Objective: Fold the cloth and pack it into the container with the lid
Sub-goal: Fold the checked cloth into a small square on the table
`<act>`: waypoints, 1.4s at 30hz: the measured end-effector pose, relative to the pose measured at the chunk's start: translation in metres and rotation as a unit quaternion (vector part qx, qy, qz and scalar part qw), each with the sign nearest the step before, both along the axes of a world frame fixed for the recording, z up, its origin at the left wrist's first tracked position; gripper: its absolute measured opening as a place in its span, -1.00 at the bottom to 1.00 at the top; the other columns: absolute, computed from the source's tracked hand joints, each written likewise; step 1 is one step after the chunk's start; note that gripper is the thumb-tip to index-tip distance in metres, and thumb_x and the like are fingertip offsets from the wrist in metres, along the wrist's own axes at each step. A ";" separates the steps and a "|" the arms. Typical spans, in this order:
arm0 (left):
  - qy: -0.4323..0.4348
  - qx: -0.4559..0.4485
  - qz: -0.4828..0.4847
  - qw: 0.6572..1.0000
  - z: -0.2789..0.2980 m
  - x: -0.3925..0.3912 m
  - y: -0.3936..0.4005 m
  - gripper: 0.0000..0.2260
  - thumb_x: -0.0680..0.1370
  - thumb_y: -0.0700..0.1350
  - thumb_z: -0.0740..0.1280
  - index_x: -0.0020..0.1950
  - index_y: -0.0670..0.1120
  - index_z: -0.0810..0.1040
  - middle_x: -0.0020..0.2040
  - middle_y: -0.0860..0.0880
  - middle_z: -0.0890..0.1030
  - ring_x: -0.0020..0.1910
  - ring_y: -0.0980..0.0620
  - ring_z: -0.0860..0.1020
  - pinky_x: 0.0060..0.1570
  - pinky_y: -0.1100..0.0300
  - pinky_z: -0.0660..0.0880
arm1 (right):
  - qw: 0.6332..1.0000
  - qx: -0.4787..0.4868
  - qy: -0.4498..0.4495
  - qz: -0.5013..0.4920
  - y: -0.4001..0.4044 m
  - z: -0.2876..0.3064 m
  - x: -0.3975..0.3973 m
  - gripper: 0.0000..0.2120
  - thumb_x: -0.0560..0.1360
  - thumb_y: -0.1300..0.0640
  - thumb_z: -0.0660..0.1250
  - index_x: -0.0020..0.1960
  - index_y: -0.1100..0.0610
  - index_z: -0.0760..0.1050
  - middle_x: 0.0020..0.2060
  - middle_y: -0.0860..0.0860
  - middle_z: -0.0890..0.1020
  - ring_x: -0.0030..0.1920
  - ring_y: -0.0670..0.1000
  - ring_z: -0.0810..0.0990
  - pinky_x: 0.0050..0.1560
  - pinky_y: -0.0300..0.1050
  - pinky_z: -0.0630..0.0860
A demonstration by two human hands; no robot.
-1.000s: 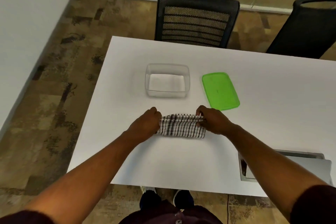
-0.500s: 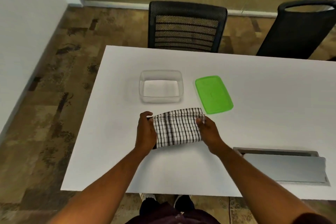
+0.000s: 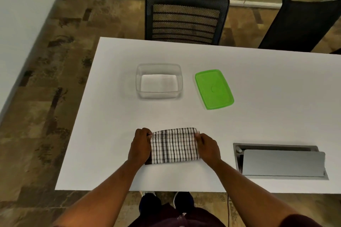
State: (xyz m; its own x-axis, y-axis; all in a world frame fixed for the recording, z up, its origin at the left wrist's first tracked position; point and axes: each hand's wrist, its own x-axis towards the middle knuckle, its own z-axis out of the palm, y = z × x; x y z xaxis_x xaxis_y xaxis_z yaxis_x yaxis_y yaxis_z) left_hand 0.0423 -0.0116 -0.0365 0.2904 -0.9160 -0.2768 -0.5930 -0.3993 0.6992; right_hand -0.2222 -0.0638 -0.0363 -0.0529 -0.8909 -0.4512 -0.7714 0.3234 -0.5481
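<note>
A folded white cloth with black checks [image 3: 175,146] lies flat on the white table [image 3: 267,108], near its front edge. My left hand [image 3: 140,146] grips the cloth's left edge, fingers curled over it. My right hand [image 3: 208,146] pinches the right edge at its far corner. Beyond the cloth stands a clear rectangular container [image 3: 159,80], open and holding nothing. The green lid [image 3: 214,89] lies flat on the table just to the container's right.
A metal cable hatch [image 3: 280,161] with its flap raised is set into the table at my right. Two black chairs [image 3: 186,17] [image 3: 302,22] stand behind the far edge. The table's left edge drops to patterned floor beside a white wall.
The cloth, a narrow bunched strip a second ago, is now spread into a wider flat rectangle. Both hands came nearer to me with it and still hold its side edges.
</note>
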 end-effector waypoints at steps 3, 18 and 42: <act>-0.060 0.063 -0.050 0.995 -0.012 0.008 0.013 -0.89 0.62 -0.13 0.24 0.09 0.05 0.50 0.14 0.00 0.48 0.08 -0.04 0.53 0.04 0.00 0.54 | 0.999 0.020 0.024 0.038 0.012 -0.009 -0.013 -0.71 0.60 -0.10 0.29 0.28 -0.04 0.48 0.09 -0.06 0.62 0.05 -0.04 0.61 0.10 -0.04 0.56; -0.134 0.003 -0.172 0.976 0.006 0.022 0.009 -0.91 0.54 -0.07 0.35 0.03 0.06 0.52 -0.04 0.14 0.58 0.00 0.07 0.50 0.03 0.10 0.44 | 0.985 0.003 -0.131 0.111 -0.004 0.000 -0.016 -0.82 0.47 0.24 0.50 -0.10 0.07 0.51 -0.05 -0.04 0.67 -0.01 -0.03 0.62 0.05 -0.12 0.53; -0.159 0.106 -0.050 0.980 -0.019 0.004 0.004 -0.77 0.66 0.05 0.10 0.25 -0.01 0.35 0.00 -0.03 0.55 -0.20 -0.04 0.59 -0.18 -0.01 0.59 | 0.987 -0.038 0.121 0.102 -0.025 -0.029 0.033 -0.89 0.64 -0.01 0.09 0.15 -0.06 0.28 -0.12 -0.02 0.64 -0.11 0.23 0.67 -0.17 0.02 0.50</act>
